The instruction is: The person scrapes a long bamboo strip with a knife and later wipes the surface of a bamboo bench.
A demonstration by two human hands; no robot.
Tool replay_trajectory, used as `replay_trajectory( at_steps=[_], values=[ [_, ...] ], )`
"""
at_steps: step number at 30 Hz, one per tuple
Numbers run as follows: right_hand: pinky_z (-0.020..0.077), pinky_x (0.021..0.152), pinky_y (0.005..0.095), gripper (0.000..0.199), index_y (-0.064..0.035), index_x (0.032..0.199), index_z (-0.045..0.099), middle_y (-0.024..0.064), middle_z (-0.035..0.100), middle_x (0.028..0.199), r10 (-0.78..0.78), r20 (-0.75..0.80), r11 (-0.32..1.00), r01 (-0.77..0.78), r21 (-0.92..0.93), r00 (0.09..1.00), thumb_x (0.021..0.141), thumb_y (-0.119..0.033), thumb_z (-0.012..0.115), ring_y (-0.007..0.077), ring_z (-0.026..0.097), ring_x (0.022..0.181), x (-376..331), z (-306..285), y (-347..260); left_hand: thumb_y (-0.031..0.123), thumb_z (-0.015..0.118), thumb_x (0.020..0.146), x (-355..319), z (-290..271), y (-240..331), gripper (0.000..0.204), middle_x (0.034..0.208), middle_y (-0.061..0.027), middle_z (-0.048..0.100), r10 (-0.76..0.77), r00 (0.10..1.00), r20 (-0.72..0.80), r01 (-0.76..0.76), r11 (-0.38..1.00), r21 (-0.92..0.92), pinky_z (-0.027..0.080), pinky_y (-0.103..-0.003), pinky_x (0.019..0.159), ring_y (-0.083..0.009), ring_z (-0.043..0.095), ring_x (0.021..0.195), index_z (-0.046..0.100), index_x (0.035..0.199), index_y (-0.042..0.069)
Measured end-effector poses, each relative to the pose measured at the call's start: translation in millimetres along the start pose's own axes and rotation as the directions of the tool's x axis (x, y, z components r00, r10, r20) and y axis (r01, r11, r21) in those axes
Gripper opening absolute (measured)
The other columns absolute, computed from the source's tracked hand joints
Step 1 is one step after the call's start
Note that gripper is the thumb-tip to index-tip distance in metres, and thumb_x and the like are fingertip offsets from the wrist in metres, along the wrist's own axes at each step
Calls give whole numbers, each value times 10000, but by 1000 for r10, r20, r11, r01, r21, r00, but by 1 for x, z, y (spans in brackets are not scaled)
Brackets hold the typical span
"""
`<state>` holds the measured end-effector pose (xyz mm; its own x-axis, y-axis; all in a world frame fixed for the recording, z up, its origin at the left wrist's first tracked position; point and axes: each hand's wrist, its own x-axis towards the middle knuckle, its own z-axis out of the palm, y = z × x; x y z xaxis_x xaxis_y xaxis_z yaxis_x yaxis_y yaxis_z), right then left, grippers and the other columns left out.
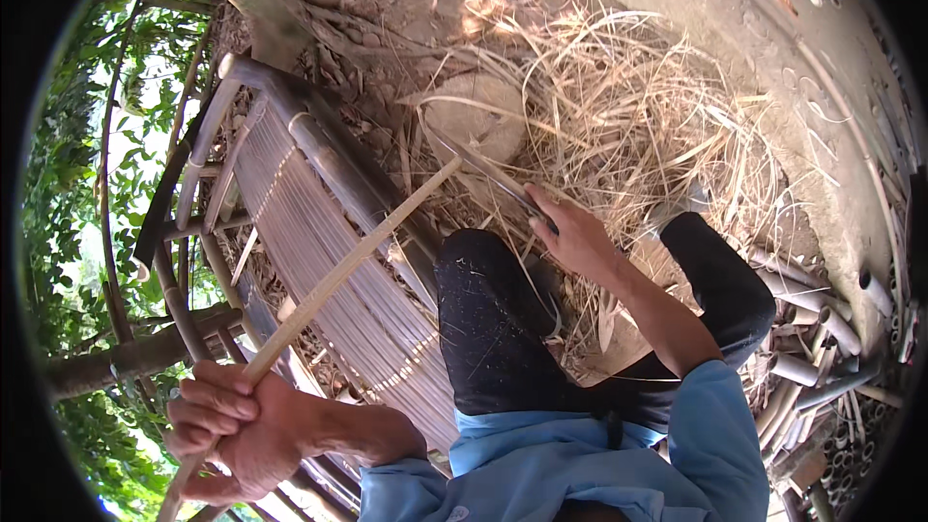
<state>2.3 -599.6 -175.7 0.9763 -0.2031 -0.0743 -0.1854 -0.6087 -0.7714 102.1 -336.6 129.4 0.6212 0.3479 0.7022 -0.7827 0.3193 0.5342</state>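
A long pale bamboo strip (348, 266) slants up from the lower left toward the middle. The fingers of my left hand (246, 430) are wrapped round its near part, and its near end runs down past the hand. My right hand (578, 240) is closed on the dark handle of a long-bladed knife (495, 174). The blade points up and left, meeting the strip at its far end; whether it has cut in, I cannot tell. Just beyond the blade a round wooden block (478, 116) sits on the ground.
A slatted bamboo bench (329, 242) with a thick pole frame stands to my left. Loose bamboo shavings (638, 106) cover the ground ahead and right. Cut bamboo tubes (797, 367) lie in a pile at the right. Green foliage (72, 184) shows beyond a pole railing at far left.
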Motion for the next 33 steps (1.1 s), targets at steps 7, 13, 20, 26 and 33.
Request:
replay_trajectory(
  at_steps=[7, 13, 20, 26, 33],
  values=[
    [586, 682, 454, 404, -30, 1280, 552, 231, 600, 1062, 80, -68, 997, -81, -12, 994, 913, -123, 693, 373, 688, 736, 11, 13, 32, 484, 434, 1009, -21, 28, -51, 496, 538, -5, 289, -31, 988, 150, 17, 996, 90, 295, -262, 440, -113, 320, 438, 405, 671, 122],
    [597, 663, 403, 422, 17, 1295, 529, 217, 672, 947, 2, -29, 999, 0, 52, 1000, 947, -153, 695, 291, 723, 800, 41, 6, 11, 571, 451, 976, -38, 34, -78, 550, 523, -2, 279, 55, 969, 240, -73, 995, 68, 211, -271, 477, -116, 264, 468, 405, 653, 128],
    [565, 494, 367, 340, -8, 1124, 539, 157, 709, 810, -48, -115, 989, 63, 134, 992, 963, -261, 700, 274, 712, 626, 73, 15, -20, 442, 433, 1048, -51, 43, -97, 473, 545, 46, 317, 172, 935, 309, -196, 979, 49, 308, -230, 434, -60, 351, 459, 551, 733, 110],
    [423, 318, 286, 278, -23, 1006, 528, 110, 603, 609, -51, -198, 998, 56, 19, 979, 1020, -285, 620, 137, 539, 405, 110, 37, 28, 452, 359, 1073, -61, 83, -115, 469, 525, 81, 266, 313, 909, 277, -309, 949, -59, 307, -181, 371, -40, 370, 406, 420, 695, 181],
    [498, 400, 327, 279, -31, 1041, 512, 87, 605, 684, -486, -320, 836, 539, 102, 813, 996, -274, 642, 188, 592, 498, 77, 24, -18, 403, 358, 1067, -66, 81, -117, 431, 533, 78, 289, 328, 930, 163, -321, 944, -69, 316, -191, 371, -48, 379, 405, 426, 711, 170]
  ],
)
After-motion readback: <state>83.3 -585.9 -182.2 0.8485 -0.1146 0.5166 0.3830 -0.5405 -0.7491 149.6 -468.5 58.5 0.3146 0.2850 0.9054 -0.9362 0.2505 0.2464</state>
